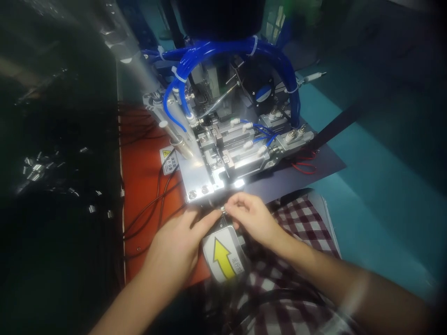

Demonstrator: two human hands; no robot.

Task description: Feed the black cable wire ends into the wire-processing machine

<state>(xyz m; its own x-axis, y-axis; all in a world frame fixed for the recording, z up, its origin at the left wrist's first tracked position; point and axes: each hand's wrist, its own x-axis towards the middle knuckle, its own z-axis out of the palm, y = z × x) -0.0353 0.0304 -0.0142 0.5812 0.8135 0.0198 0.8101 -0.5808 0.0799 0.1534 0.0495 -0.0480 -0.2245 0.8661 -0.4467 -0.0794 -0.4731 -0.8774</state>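
Both hands meet at the near end of a metal machine (240, 153), just above a white label with a yellow arrow (223, 260). My left hand (178, 237) reaches in from the left, thumb stretched to a small shiny metal part (223, 211); its other fingers are partly hidden against the machine's near edge. My right hand (253, 216) is closed, thumb and forefinger pinched together at the right side of that same small part. Whether the part is fixed to the machine or loose cannot be made out.
Blue air tubes (209, 49) arch over the machine. Black cables (150, 202) cross the orange board (139, 186) at left. Small shiny pieces (35, 170) lie scattered on a dark surface farther left. A checkered cloth (303, 223) covers the lap.
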